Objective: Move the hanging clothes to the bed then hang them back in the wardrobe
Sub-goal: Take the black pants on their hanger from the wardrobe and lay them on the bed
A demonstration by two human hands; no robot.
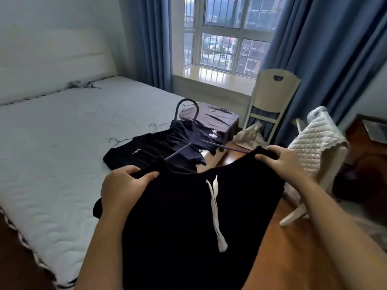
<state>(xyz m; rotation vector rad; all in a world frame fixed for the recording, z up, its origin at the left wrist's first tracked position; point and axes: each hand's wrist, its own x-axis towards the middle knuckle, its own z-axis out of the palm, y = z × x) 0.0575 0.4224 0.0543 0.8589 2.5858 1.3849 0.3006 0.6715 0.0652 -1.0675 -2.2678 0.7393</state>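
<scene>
I hold black shorts [184, 216] with a white drawstring [215, 210] in front of me, over the corner of the bed [52, 153]. My left hand [123, 187] grips the left end of the waistband and my right hand [282, 162] grips the right end. A purple hanger [189, 114] sticks up from the waistband between my hands. On the mattress beyond lie a black T-shirt [136, 153], a dark navy T-shirt [192, 135] and a grey garment [211, 118], with thin wire hangers beside them.
A cream chair [272, 95] stands by the window between blue curtains [326, 59]. A white quilted cloth [314, 143] drapes over a rack on the right. A small grey cloth [81, 84] lies near the headboard. Wood floor shows to the right of the bed.
</scene>
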